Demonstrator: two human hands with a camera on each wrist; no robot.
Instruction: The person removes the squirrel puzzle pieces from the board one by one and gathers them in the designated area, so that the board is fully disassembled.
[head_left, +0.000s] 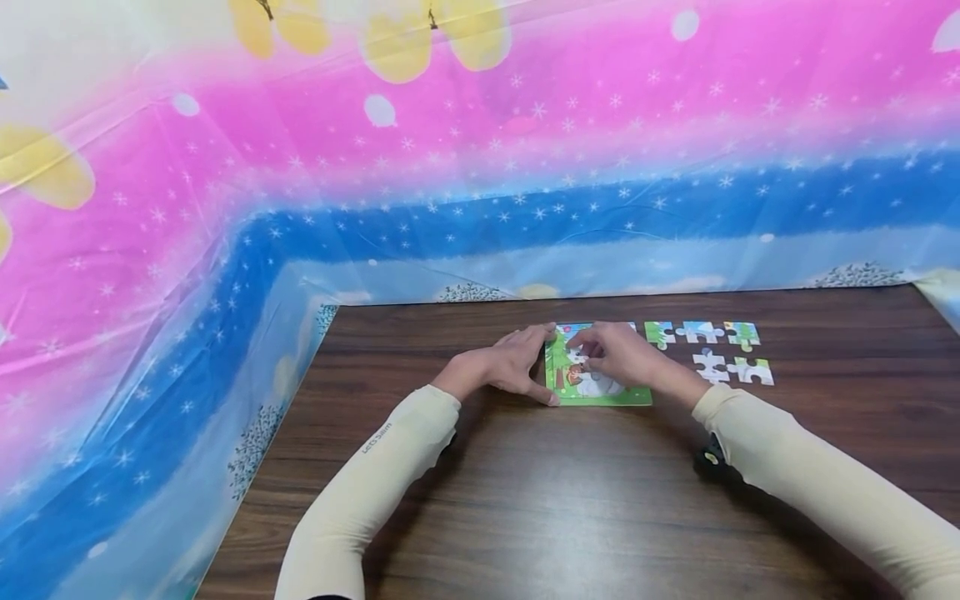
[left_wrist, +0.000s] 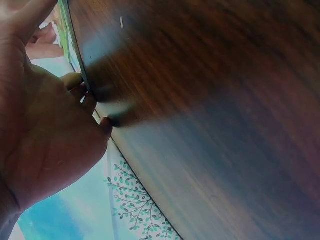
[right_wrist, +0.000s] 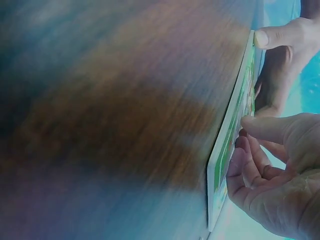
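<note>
A jigsaw puzzle board (head_left: 607, 400) with a green border and a cartoon picture lies flat on the wooden table. Along its left side my left hand (head_left: 516, 360) is spread, thumb at the near corner and fingers at the far corner. My right hand (head_left: 622, 354) is over the board, thumb and bent fingers pinching a puzzle piece against the picture; the fingers mostly hide the piece. In the right wrist view, the right thumb (right_wrist: 270, 129) and fingertips meet at the board's surface. The left wrist view shows the left hand's palm (left_wrist: 50, 130) and fingertips by the board edge.
Several loose puzzle pieces (head_left: 702, 332) lie in two rows to the right of the board. Behind the brown table (head_left: 525, 492) and along its left side hangs a pink and blue patterned cloth (head_left: 480, 192).
</note>
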